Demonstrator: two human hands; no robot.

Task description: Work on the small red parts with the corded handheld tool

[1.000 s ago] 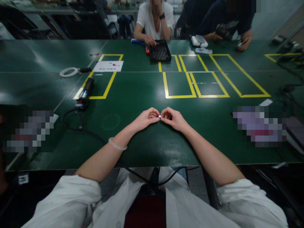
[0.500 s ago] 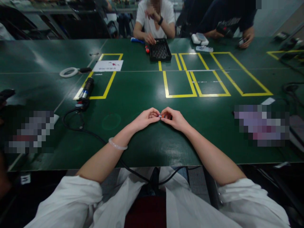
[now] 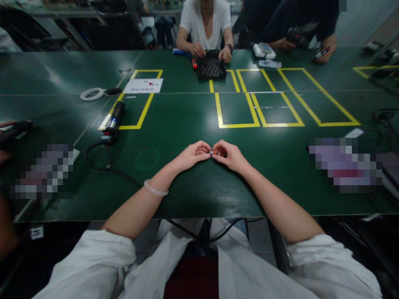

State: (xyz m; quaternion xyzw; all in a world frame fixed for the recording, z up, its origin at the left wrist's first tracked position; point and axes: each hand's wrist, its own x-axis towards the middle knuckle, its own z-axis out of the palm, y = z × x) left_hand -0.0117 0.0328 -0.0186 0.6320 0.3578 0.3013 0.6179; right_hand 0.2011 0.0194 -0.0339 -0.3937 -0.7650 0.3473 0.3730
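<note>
My left hand (image 3: 197,153) and my right hand (image 3: 227,153) meet fingertip to fingertip just over the green table (image 3: 199,191). Pinched between them is a small orange and silver part (image 3: 212,152), too small to name. Both hands are closed on it, and the curled fingers hide most of it. A pale bracelet (image 3: 156,189) circles my left wrist.
A black cylindrical tool (image 3: 115,114) with a cable lies left, near a white cable coil (image 3: 92,94) and a printed sheet (image 3: 143,85). Yellow tape marks rectangles. Across the table, a person in white (image 3: 205,25) handles a black tray (image 3: 212,75); another person sits right.
My hands keep their pinch with hardly any movement. The person opposite has lowered a raised hand to the black tray. At the far left, a dark object has come further into view.
</note>
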